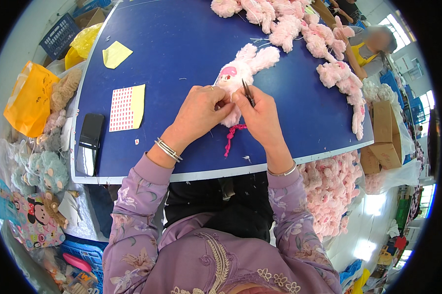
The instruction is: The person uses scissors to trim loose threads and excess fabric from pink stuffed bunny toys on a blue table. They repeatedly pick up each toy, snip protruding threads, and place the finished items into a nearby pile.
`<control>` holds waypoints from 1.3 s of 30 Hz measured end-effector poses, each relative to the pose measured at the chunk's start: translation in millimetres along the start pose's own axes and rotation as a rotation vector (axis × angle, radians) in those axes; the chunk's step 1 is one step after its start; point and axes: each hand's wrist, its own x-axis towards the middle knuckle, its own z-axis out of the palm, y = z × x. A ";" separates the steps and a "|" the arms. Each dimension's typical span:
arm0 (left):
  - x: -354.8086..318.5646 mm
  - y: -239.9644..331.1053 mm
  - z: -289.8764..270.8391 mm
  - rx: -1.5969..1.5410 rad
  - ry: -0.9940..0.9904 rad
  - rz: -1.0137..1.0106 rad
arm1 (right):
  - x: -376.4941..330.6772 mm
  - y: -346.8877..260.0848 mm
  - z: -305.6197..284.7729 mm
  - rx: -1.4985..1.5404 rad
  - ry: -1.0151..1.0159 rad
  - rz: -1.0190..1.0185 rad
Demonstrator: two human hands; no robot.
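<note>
A pale pink plush rabbit [247, 62] lies on the blue tabletop [176, 54], its long ears pointing away to the right and its face showing a deeper pink patch and an eye. My left hand [200, 109] is closed, fingertips pinching the rabbit's body below the head. Against the same spot press the thumb and fingers of my right hand [261, 116], which also grips a slim dark pointed tool [249, 93], snips or tweezers, tips upward. Whether a thread runs between the fingertips cannot be made out. A magenta braided cord [228, 140] trails from under the rabbit toward me.
Several pink plush pieces [287, 32] are heaped at the far right. A phone [90, 142], a sticker sheet [125, 109] and a yellow paper [116, 55] lie at left. More pink plush [331, 191] is piled below the right edge. Another person [373, 49] sits beyond.
</note>
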 end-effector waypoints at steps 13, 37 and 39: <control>-3.2 -6.2 4.6 0.064 0.007 -0.034 | -7.4 -9.8 -38.9 -0.452 -0.337 0.128; -1.3 -7.4 3.6 0.135 0.146 0.084 | 4.6 13.3 -43.9 -0.194 -0.214 0.069; 3.4 -6.3 3.8 0.205 0.310 0.304 | 10.6 22.0 -55.1 0.047 -0.034 0.290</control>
